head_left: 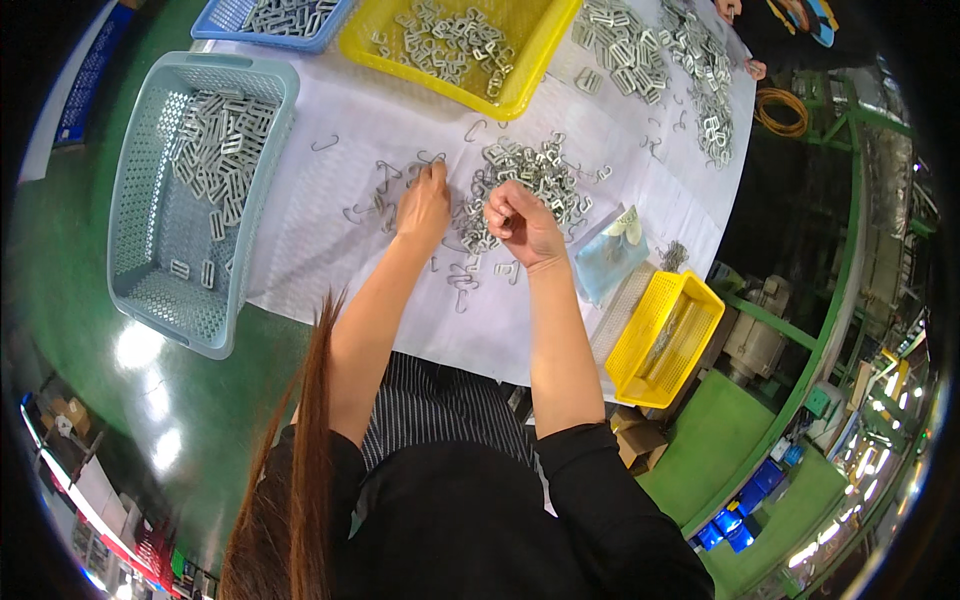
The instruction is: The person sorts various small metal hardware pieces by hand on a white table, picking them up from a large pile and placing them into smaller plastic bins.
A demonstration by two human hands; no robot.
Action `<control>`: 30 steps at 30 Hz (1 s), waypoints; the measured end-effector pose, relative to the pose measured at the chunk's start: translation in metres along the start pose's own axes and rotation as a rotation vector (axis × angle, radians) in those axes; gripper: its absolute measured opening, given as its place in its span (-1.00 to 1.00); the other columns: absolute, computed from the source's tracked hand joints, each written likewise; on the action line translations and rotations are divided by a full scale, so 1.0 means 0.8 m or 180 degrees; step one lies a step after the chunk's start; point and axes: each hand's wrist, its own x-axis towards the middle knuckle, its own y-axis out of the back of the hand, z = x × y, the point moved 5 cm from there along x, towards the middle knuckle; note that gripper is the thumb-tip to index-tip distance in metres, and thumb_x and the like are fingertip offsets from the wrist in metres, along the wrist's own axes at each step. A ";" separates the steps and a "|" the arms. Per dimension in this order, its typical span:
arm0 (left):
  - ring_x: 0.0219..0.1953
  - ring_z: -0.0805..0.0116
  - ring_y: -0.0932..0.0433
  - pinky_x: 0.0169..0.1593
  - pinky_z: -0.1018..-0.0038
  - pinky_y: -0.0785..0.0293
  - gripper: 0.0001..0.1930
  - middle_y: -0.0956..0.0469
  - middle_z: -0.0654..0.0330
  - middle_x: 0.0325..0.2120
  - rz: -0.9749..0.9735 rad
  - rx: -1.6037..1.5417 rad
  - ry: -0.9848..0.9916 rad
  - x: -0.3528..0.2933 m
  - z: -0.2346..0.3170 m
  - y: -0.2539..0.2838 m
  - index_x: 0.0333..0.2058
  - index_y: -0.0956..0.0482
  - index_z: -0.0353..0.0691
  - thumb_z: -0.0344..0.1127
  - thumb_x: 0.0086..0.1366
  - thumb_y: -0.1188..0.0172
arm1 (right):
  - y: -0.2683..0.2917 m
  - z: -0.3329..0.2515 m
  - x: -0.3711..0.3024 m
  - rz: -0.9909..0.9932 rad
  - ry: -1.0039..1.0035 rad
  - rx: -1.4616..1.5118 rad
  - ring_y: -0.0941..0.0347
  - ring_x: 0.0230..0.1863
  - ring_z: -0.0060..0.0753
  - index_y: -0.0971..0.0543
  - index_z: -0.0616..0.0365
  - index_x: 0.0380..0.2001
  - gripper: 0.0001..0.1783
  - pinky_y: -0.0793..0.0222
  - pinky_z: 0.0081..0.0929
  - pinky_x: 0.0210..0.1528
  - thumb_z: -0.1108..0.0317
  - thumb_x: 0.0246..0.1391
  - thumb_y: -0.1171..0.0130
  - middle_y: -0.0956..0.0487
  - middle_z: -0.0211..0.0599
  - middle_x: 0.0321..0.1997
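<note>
My left hand reaches in over loose, bent wire hooks on the white-covered table. Its fingers are pressed together, and a wire hook shows right at the fingertips. Close by on the right, my right hand is curled with thumb and fingers drawn together; what it holds, if anything, is hidden. This hand is in front of a heap of small silvery metal buckles and hooks. A few more metal pieces lie on the near side, between my forearms.
A blue-grey basket of flat metal buckles stands left. Behind are a yellow tray, a blue tray and buckle piles. Right of me lie a light-blue bag and yellow basket. Another person's hand shows far right.
</note>
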 end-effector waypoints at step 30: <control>-0.44 0.22 -0.49 -0.39 0.32 -0.38 -0.85 -0.49 0.12 -0.45 -0.0059 -0.1019 0.0464 0.022 -0.049 0.041 -0.42 -0.42 -0.25 -0.35 0.09 -0.19 | 0.013 0.057 -0.031 0.1637 0.0350 -0.6007 -0.45 -0.25 -0.17 -0.50 -0.01 -0.45 -0.85 -0.40 -0.26 -0.29 0.29 -0.14 -0.25 -0.43 -0.34 -0.34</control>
